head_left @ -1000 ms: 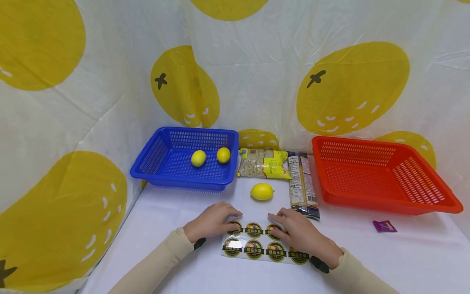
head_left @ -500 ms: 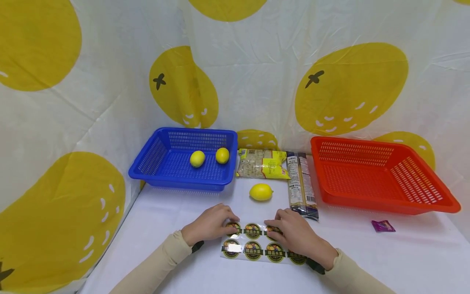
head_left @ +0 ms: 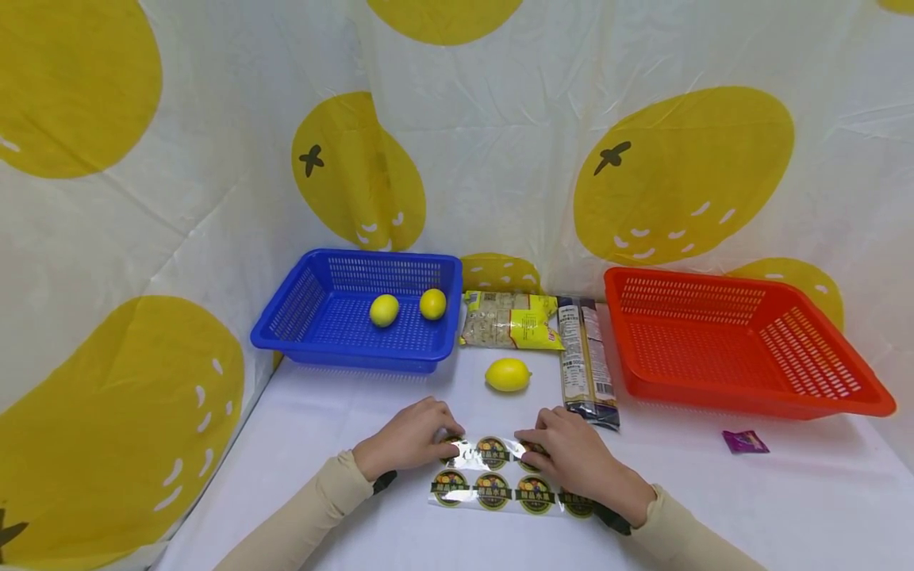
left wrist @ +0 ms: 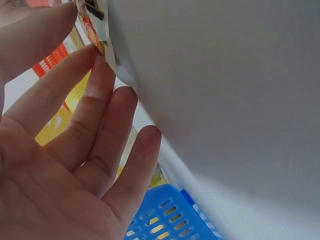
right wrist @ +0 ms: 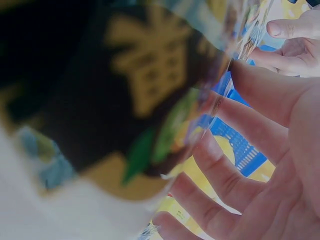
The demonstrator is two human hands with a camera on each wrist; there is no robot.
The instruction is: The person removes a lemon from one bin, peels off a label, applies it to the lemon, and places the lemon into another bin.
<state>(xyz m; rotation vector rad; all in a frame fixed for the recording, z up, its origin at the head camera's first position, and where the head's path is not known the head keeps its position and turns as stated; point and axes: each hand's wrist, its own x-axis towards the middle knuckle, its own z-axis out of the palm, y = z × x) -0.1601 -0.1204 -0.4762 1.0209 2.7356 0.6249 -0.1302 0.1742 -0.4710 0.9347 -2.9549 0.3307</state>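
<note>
A glossy sheet of round black-and-gold fruit stickers (head_left: 493, 492) lies in front of the person on the white cloth. The left hand (head_left: 410, 436) pinches its far left corner between thumb and index finger. At the far right part of the same edge, the right hand (head_left: 578, 452) pinches the sheet in a like way, its forearm covering the right-hand stickers. In the right wrist view, a sticker (right wrist: 150, 75) fills the near left side, blurred. The other fingers of the left hand (left wrist: 75, 145) touch the cloth past the sheet's edge. A yellow lemon (head_left: 508, 374) lies just beyond the sheet.
A blue basket (head_left: 357, 361) with two lemons stands at the back left, a red basket (head_left: 728, 400) at the right. Between them lie a yellow food bag (head_left: 510, 319) and a long dark packet (head_left: 587, 361). A small purple wrapper (head_left: 746, 442) lies before the red basket.
The right hand has shifted slightly left and its fingers have come to the sheet's far edge. Glare on the sheet has moved from the lower left sticker to the upper row.
</note>
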